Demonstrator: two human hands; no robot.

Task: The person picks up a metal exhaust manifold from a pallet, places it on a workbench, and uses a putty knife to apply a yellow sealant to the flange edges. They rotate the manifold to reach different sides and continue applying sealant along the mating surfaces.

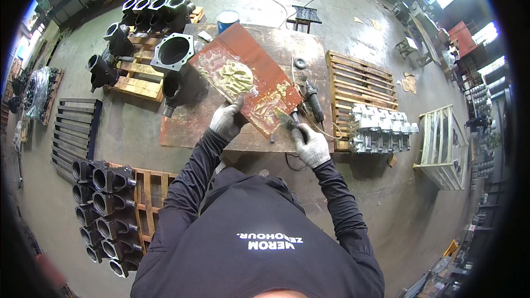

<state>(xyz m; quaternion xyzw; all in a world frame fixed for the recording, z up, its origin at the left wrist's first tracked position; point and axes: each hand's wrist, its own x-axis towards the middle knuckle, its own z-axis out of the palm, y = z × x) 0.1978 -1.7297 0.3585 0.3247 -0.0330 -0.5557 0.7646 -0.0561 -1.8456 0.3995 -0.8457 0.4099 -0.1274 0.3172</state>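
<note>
My left hand, in a pale knit glove, grips the near-left edge of a reddish-brown board. A thick mound of yellowish putty lies on the board, with thinner smears and crumbs around it. My gloved right hand is closed round the handle of a putty knife. The knife's blade, with putty on it, is at the board's near-right corner; whether it touches the board I cannot tell. Left of the board stands a dark cast pipe fitting with a square flange and a round opening.
Under the board is a worn worktable. A corded power tool, a black ring and a blue-rimmed can are on it. Pallets with dark castings stand to the left; a slatted pallet and silvery castings are at right.
</note>
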